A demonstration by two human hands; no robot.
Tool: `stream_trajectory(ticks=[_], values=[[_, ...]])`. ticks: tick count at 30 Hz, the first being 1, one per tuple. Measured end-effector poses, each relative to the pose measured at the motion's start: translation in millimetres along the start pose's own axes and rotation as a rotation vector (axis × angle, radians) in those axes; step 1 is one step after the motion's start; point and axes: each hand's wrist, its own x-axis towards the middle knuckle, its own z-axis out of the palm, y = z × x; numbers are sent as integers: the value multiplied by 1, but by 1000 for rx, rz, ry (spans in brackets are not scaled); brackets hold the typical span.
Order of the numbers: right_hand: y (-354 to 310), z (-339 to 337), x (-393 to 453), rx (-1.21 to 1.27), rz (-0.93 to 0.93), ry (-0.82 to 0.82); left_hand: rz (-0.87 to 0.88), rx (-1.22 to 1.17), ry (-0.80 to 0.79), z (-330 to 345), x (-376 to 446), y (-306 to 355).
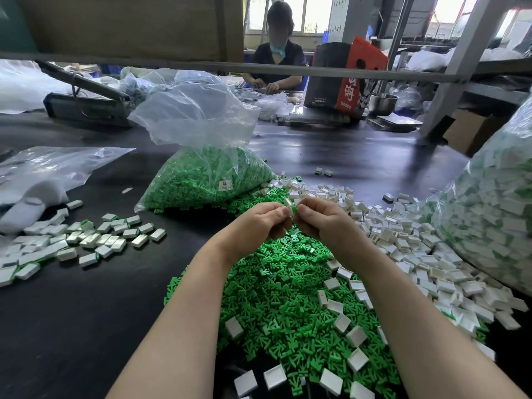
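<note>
Pinching a white shell (288, 203) in the left hand (253, 226) and a green clip (294, 209) in the right hand (325, 223), a worker holds both pieces close together above the heap of green clips (288, 298) on the dark tabletop (86, 326). Loose white shells (403, 234) lie right of the heap.

Our free lane: black tabletop (72, 326) left. Green plastic clip heap (273, 298), clear clip-filled bag (198, 180), white rectangular plastic caps (403, 234) block rest.
</note>
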Motion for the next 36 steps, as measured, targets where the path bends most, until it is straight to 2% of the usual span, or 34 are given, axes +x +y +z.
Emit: stream_trajectory(ticks=[6,18,25,36], values=[[-1,-3,-1,-224,-81,-26,-10,27,-27,-1,1,-2],[4,-6,-2,-137,-13,-126,-39,30,-75,-2,-1,1],[8,-5,-2,36,9,-151,-51,37,-58,2,2,-1],[15,-6,-2,-193,-18,-155,-66,102,-73,5,0,-10]])
